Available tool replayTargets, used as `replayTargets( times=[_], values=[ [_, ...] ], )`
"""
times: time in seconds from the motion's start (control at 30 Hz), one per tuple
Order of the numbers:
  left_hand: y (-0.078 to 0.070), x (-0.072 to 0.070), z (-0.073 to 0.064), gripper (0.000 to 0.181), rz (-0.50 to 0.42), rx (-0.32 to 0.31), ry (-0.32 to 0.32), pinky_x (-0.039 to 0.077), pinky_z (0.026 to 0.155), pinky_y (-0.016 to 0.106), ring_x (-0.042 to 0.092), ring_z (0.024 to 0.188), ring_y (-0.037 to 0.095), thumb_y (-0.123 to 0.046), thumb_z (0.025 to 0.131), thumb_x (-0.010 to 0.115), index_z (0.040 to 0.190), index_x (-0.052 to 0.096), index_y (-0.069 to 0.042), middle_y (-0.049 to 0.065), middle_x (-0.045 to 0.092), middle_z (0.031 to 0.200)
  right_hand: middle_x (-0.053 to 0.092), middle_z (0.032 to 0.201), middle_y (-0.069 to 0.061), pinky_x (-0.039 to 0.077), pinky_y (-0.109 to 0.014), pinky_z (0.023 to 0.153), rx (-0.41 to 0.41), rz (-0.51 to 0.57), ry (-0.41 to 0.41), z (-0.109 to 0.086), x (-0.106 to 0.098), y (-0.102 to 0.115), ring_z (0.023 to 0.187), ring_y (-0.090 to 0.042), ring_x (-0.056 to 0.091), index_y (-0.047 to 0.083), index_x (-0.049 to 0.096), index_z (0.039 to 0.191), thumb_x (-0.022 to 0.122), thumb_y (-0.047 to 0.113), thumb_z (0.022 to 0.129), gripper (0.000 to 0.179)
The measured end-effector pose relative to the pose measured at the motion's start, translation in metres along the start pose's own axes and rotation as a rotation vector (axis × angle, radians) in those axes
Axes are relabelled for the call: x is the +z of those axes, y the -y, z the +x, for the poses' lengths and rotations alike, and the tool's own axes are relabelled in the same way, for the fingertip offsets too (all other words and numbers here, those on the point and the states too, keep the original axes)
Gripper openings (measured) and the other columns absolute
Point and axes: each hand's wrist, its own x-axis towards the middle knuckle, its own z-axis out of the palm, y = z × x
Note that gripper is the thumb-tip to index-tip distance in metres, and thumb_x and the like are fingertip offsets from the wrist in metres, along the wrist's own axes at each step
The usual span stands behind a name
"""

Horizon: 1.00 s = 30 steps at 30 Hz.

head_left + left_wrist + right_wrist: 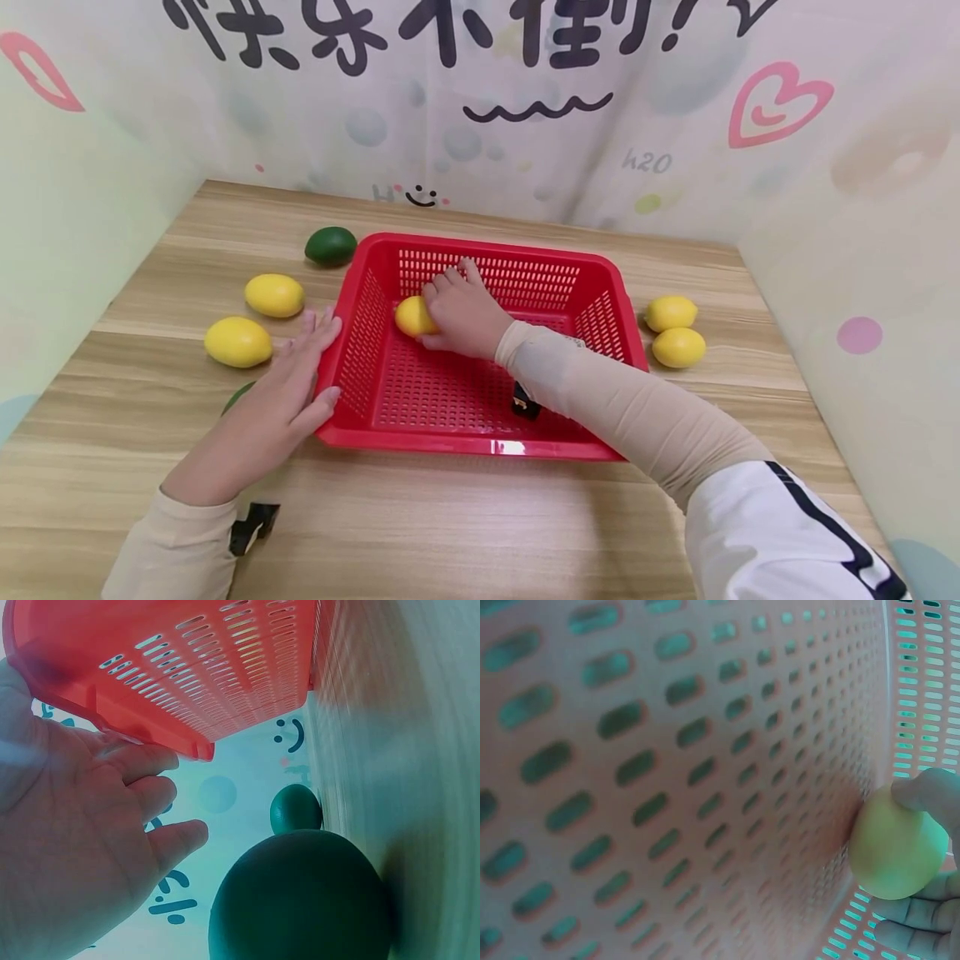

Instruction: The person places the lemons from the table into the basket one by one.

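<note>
A red perforated basket (465, 444) stands on the wooden table. Inside it, my right hand (467, 310) holds a lemon (412, 317) near the basket's left side. The right wrist view shows the thumb and fingers around that lemon (897, 844), low against the perforated floor. My left hand (288, 387) rests against the basket's left rim with its fingers extended. In the left wrist view, the palm (82, 825) is beside the red wall, and a large dark green fruit (300, 900) lies close by; in the head view the left hand hides most of it.
Two lemons (238, 342) lie left of the basket, and a dark green fruit (331, 247) sits by its back left corner. Two more lemons (678, 347) touch each other at the right. A printed cloth wall (480, 167) closes off the back and sides.
</note>
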Motion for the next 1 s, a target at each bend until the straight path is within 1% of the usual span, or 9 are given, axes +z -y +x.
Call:
replayTargets(
  times=[0.13, 0.37, 0.67, 0.8, 0.9, 1.0],
  values=[
    [0.000, 0.001, 0.000, 0.076, -0.001, -0.002, -0.001, 0.010, 0.124, 0.059, -0.001, 0.158, 0.033, -0.019, 0.105, 0.052, 0.166, 0.009, -0.010, 0.010, 0.003, 0.173, 0.066, 0.108, -0.007, 0.030, -0.052, 0.107, -0.007, -0.011, -0.010, -0.001, 0.001, 0.001, 0.108, -0.027, 0.057, 0.005, 0.067, 0.118, 0.069, 0.056, 0.092, 0.058],
    [0.000, 0.001, 0.000, 0.075, -0.003, 0.009, -0.004, 0.010, 0.125, 0.057, -0.001, 0.158, 0.033, -0.019, 0.105, 0.051, 0.167, 0.008, -0.010, 0.009, 0.003, 0.173, 0.067, 0.111, -0.007, 0.032, -0.052, 0.107, -0.033, -0.023, 0.011, -0.004, -0.004, -0.001, 0.108, -0.026, 0.058, 0.006, 0.067, 0.121, 0.072, 0.055, 0.091, 0.058],
    [0.000, 0.001, 0.002, 0.075, -0.027, 0.010, 0.000, 0.010, 0.126, 0.055, 0.000, 0.158, 0.032, -0.019, 0.105, 0.052, 0.167, 0.010, -0.011, 0.008, 0.004, 0.173, 0.068, 0.112, -0.007, 0.032, -0.049, 0.102, -0.053, -0.033, 0.018, -0.006, -0.009, -0.005, 0.106, -0.024, 0.057, 0.006, 0.066, 0.123, 0.073, 0.053, 0.090, 0.058],
    [0.001, 0.001, 0.001, 0.075, -0.027, 0.011, -0.006, 0.008, 0.126, 0.055, -0.001, 0.158, 0.034, -0.018, 0.105, 0.051, 0.166, 0.009, -0.010, 0.009, 0.003, 0.173, 0.068, 0.113, -0.007, 0.031, -0.048, 0.100, -0.066, -0.036, 0.021, -0.006, -0.018, -0.007, 0.106, -0.024, 0.057, 0.006, 0.066, 0.123, 0.075, 0.052, 0.090, 0.058],
    [0.002, 0.001, 0.001, 0.075, -0.025, 0.017, -0.009, 0.007, 0.126, 0.054, -0.001, 0.158, 0.034, -0.017, 0.105, 0.051, 0.166, 0.009, -0.009, 0.010, 0.003, 0.173, 0.067, 0.111, -0.006, 0.031, -0.047, 0.098, -0.063, -0.030, 0.040, -0.008, -0.029, -0.011, 0.104, -0.024, 0.056, 0.006, 0.066, 0.120, 0.075, 0.052, 0.090, 0.055],
    [0.002, 0.001, 0.000, 0.076, -0.027, 0.015, -0.005, 0.007, 0.126, 0.054, -0.001, 0.158, 0.034, -0.017, 0.105, 0.052, 0.167, 0.008, -0.010, 0.010, 0.003, 0.173, 0.066, 0.107, -0.005, 0.030, -0.046, 0.095, -0.053, 0.002, 0.058, -0.013, -0.040, -0.015, 0.102, -0.023, 0.054, 0.007, 0.066, 0.118, 0.075, 0.052, 0.090, 0.054]
  ],
)
